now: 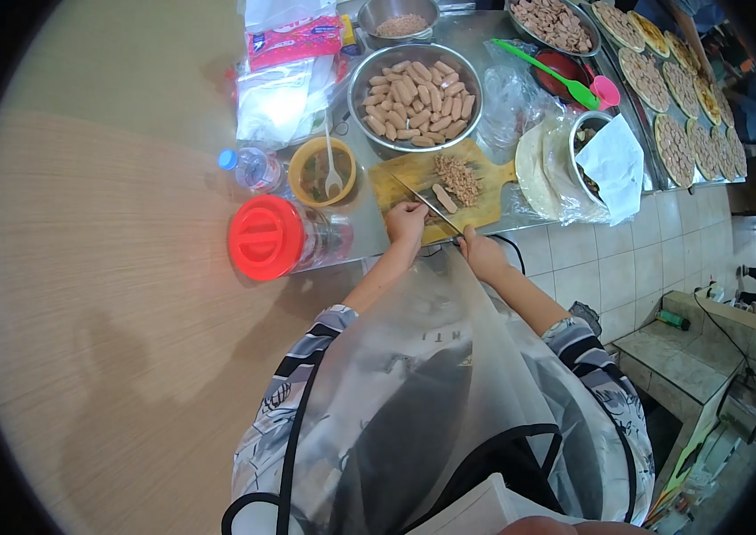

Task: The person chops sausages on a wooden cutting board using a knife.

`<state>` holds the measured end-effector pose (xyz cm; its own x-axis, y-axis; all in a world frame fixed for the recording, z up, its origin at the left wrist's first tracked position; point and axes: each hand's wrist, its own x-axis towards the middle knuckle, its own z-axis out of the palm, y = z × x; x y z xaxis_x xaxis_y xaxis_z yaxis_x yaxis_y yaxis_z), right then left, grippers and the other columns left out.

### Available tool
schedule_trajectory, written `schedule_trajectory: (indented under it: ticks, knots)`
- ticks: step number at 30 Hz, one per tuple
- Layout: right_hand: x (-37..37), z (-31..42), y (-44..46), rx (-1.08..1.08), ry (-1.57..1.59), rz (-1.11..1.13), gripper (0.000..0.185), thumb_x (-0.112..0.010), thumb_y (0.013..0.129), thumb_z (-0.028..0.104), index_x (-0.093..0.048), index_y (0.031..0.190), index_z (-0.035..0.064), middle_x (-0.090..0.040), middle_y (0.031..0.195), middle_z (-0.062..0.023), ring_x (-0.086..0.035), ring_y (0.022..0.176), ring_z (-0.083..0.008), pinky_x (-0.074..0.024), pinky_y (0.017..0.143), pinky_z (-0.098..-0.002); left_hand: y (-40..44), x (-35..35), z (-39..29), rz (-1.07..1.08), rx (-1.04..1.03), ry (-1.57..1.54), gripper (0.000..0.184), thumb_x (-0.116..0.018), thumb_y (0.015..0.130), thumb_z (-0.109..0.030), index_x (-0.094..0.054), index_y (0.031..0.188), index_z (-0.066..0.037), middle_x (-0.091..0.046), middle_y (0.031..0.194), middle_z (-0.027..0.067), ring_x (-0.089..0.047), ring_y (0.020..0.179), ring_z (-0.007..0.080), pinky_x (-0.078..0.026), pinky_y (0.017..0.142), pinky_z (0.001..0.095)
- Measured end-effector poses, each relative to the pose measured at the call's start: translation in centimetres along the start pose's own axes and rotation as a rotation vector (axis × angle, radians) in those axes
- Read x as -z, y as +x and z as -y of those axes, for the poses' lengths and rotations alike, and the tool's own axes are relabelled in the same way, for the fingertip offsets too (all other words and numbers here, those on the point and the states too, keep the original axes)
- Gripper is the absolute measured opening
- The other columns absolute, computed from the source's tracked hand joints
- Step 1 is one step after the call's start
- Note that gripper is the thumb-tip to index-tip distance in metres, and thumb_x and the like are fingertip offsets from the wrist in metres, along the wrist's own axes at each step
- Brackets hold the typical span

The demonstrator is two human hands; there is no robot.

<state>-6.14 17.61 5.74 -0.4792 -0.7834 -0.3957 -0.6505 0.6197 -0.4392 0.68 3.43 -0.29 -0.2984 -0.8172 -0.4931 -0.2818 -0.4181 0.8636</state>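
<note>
A knife [420, 195] lies slantwise across a yellow wooden cutting board [389, 189], and my right hand [483, 256] is closed around its handle. On the near left of the blade, my left hand [406, 223] has its fingers bent and pressed together on a sausage, mostly hidden by the fingers. Just beyond the blade rests a sausage piece [444, 198]. A heap of chopped sausage [456, 178] sits farther up the board. Behind the board stands a large metal bowl [355, 100] filled with short sausages [418, 98].
To the left are a yellow bowl [294, 169] with a white spoon [333, 178], a red-lidded jar [267, 237] and a plastic bottle [258, 169]. Flatbreads [538, 174] and a white pot [574, 143] flank the board's handle. Topped pizzas [645, 78] line the far right.
</note>
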Motion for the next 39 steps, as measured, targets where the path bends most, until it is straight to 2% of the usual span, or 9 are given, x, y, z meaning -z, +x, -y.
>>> schedule_trajectory:
  ticks: [5, 7, 10, 14, 17, 22, 28, 34, 39]
  knots:
    - [-0.7, -0.4, 0.0, 0.003, 0.005, -0.009, 0.026, -0.036, 0.084, 0.027, -0.038, 0.087, 0.0014, -0.056, 0.066, -0.0196, -0.056, 0.064, -0.0355, -0.0444, 0.058, -0.0438, 0.2, -0.1, 0.1, -0.017, -0.027, 0.055, 0.012, -0.063, 0.064, -0.009, -0.059, 0.068, 0.002, -0.058, 0.060, 0.0060, -0.054, 0.052, 0.0114, -0.042, 0.049, 0.0224]
    - [-0.2, -0.4, -0.6, 0.018, 0.010, -0.006, 0.026, -0.036, 0.084, 0.027, -0.038, 0.088, 0.0014, -0.056, 0.066, -0.0198, -0.056, 0.064, -0.0358, -0.0443, 0.058, -0.0441, 0.8, -0.1, 1.0, -0.024, -0.034, -0.017, 0.011, -0.062, 0.064, -0.008, -0.058, 0.068, 0.001, -0.058, 0.060, 0.0060, -0.054, 0.051, 0.0118, -0.042, 0.049, 0.0221]
    - [0.3, -1.8, -3.2, -0.050, 0.004, 0.039, 0.027, -0.036, 0.084, 0.027, -0.038, 0.090, 0.0004, -0.056, 0.067, -0.0204, -0.056, 0.064, -0.0362, -0.0442, 0.058, -0.0443, 0.5, 0.1, 0.4, 0.020, -0.017, -0.026, 0.009, -0.062, 0.064, -0.007, -0.058, 0.067, 0.001, -0.058, 0.060, 0.0065, -0.054, 0.052, 0.0117, -0.042, 0.049, 0.0223]
    - [0.5, -3.6, -5.8, 0.013, 0.020, -0.028, 0.025, -0.036, 0.085, 0.025, -0.037, 0.088, -0.0003, -0.054, 0.061, -0.0221, -0.053, 0.060, -0.0380, -0.0412, 0.054, -0.0466, 0.1, 0.2, -0.3, 0.041, -0.006, 0.013, 0.008, -0.061, 0.065, -0.006, -0.057, 0.067, 0.001, -0.057, 0.060, 0.0063, -0.054, 0.053, 0.0115, -0.043, 0.048, 0.0224]
    - [1.5, -3.1, -6.1, -0.020, 0.027, 0.016, 0.025, -0.036, 0.084, 0.025, -0.038, 0.088, -0.0002, -0.054, 0.064, -0.0224, -0.054, 0.061, -0.0380, -0.0422, 0.056, -0.0462, 0.0, 0.2, -0.2, 0.044, -0.024, 0.087, 0.013, -0.061, 0.066, -0.006, -0.055, 0.075, 0.001, -0.057, 0.064, 0.0067, -0.055, 0.053, 0.0118, -0.044, 0.048, 0.0227]
    - [1.8, -2.4, -5.7, -0.070, 0.036, 0.081, 0.026, -0.037, 0.083, 0.025, -0.039, 0.088, 0.0000, -0.055, 0.066, -0.0221, -0.055, 0.064, -0.0371, -0.0436, 0.058, -0.0452, -0.6, 0.2, -0.1, 0.015, -0.067, -0.016, 0.026, -0.059, 0.065, -0.004, -0.050, 0.089, 0.003, -0.057, 0.070, 0.0086, -0.056, 0.056, 0.0138, -0.046, 0.049, 0.0238]
    - [0.4, -2.4, -5.2, -0.016, -0.010, -0.015, 0.026, -0.034, 0.085, 0.026, -0.037, 0.086, 0.0007, -0.054, 0.061, -0.0204, -0.054, 0.059, -0.0360, -0.0427, 0.053, -0.0453, 0.3, 0.2, 0.7, 0.031, -0.142, 0.054, 0.031, -0.059, 0.064, -0.002, -0.048, 0.092, 0.004, -0.056, 0.072, 0.0104, -0.056, 0.059, 0.0160, -0.047, 0.049, 0.0250]
    - [2.2, -2.4, -6.9, -0.062, -0.038, 0.034, 0.024, -0.037, 0.083, 0.026, -0.039, 0.087, 0.0021, -0.056, 0.068, -0.0191, -0.056, 0.066, -0.0345, -0.0442, 0.058, -0.0444, -0.2, 0.2, -0.4, 0.002, -0.132, 0.045, 0.031, -0.058, 0.064, -0.001, -0.047, 0.093, 0.003, -0.056, 0.070, 0.0102, -0.056, 0.058, 0.0162, -0.047, 0.049, 0.0254]
    - [3.8, -2.4, -8.2, -0.052, 0.054, -0.096, 0.023, -0.038, 0.083, 0.025, -0.040, 0.081, 0.0025, -0.054, 0.061, -0.0210, -0.054, 0.059, -0.0378, -0.0416, 0.054, -0.0472, 0.9, 0.7, -0.4, 0.018, -0.158, 0.109, 0.028, -0.060, 0.065, -0.006, -0.048, 0.089, 0.001, -0.056, 0.068, 0.0091, -0.056, 0.057, 0.0157, -0.045, 0.050, 0.0259]
